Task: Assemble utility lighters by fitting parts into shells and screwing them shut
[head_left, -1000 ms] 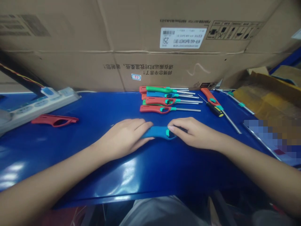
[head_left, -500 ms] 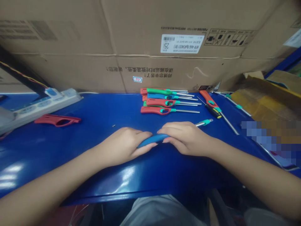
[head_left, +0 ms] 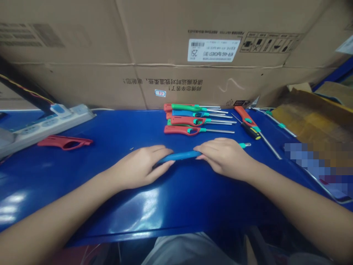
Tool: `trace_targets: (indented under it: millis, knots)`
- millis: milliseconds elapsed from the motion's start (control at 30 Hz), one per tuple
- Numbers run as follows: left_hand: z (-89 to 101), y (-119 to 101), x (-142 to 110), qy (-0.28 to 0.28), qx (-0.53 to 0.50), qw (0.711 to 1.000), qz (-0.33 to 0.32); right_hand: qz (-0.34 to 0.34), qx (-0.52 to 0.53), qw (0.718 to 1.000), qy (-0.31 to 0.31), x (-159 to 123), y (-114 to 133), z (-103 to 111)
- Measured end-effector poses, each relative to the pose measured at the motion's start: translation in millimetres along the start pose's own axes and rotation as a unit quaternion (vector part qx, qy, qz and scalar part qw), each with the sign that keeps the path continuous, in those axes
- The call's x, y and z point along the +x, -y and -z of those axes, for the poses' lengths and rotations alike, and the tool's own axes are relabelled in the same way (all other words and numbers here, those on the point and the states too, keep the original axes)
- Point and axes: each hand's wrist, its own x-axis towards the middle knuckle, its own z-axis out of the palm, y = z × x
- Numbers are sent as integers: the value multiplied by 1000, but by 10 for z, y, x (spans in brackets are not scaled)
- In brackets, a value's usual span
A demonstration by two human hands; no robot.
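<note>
A blue long-nosed lighter (head_left: 180, 156) lies on the blue table (head_left: 116, 136) between my hands. My left hand (head_left: 140, 166) has its fingers closed over the lighter's left end. My right hand (head_left: 224, 156) covers the lighter's right half, fingers curled down on it. The teal collar and metal tip (head_left: 245, 145) stick out past my right hand. Just behind my hands, a row of several finished lighters (head_left: 193, 118) in red, green and blue lies with the metal tubes pointing right.
A red handle shell (head_left: 64, 141) lies at the left, near a white power strip (head_left: 44, 123). A screwdriver (head_left: 255, 129) and loose metal tubes (head_left: 278, 123) lie at the right. A tiny screw (head_left: 131, 148) rests left of my left hand. Big cardboard boxes (head_left: 165, 55) wall the back.
The blue lighter has been turned onto its edge, and its teal-collared metal tip now pokes out to the right. Both hands have closed in over its body.
</note>
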Motion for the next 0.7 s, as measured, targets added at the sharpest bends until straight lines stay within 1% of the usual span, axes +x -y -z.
trace_targets:
  millis: [67,133,200,267,433,500,600,700]
  knots:
    - [-30,-55,-2,-22,4,1000,4,-7,-8,1000,7,24,31,-24]
    - [-63,-73,-4,-31,20,999,6,-7,-21,999,39,53,29,-22]
    - [-81,-45,-7,-29,25,999,5,-11,-42,996,72,69,-19,9]
    - [-76,13,-7,-23,17,1000,6,-34,-54,994,92,57,-113,58]
    - [-30,154,2,-36,0,999,15,-129,-69,981,123,-60,-466,198]
    - [-27,178,5,-45,6,999,17,-146,-57,979,128,-104,-604,241]
    - [-39,191,5,-59,14,998,16,-142,-35,982,121,-137,-736,272]
    - [-49,196,1,-79,31,996,13,-115,-1,987,110,-137,-761,271]
